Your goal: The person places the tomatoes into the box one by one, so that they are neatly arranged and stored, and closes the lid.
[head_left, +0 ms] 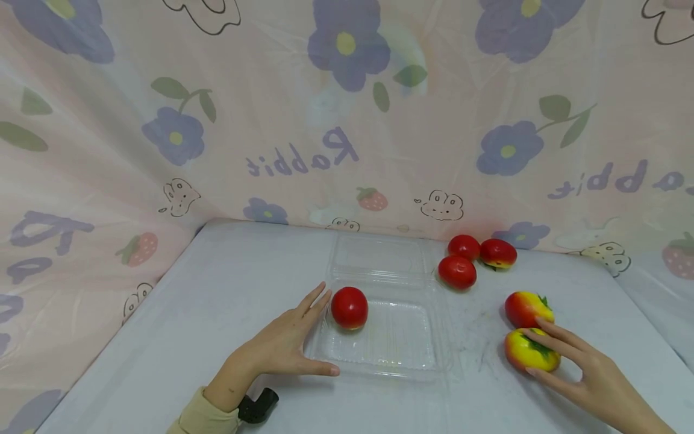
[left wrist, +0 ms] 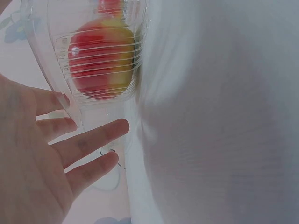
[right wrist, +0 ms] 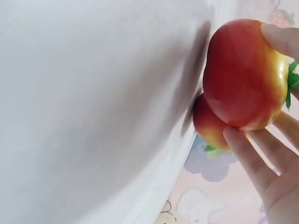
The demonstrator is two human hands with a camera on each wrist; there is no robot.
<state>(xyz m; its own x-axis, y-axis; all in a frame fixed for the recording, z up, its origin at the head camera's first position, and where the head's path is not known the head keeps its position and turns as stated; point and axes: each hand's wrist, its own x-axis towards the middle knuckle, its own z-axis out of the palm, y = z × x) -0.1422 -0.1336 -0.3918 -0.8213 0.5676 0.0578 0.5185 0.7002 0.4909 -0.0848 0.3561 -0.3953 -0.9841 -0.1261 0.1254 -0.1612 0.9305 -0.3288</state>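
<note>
A clear plastic clamshell box [head_left: 390, 334] lies with its lid folded back, and one red toy tomato [head_left: 349, 308] sits in its left part. In the left wrist view that tomato [left wrist: 100, 58] shows red and yellow through the ribbed wall. Fingers spread, my left hand [head_left: 282, 340] is at the box's left rim. My right hand [head_left: 588, 371] grips a yellow-red tomato [head_left: 528, 349] with a green calyx, thumb on one side and fingers on the other. Just behind it stands another red-yellow tomato [head_left: 525, 308], also seen beyond the held one [right wrist: 245, 74] in the right wrist view.
Three red tomatoes [head_left: 458, 272] cluster at the back of the white table [head_left: 249, 259], right of the raised clear lid [head_left: 379, 256]. A pink flowered cloth [head_left: 271, 108] hangs behind and along the left side. A black device [head_left: 258, 405] sits at my left wrist.
</note>
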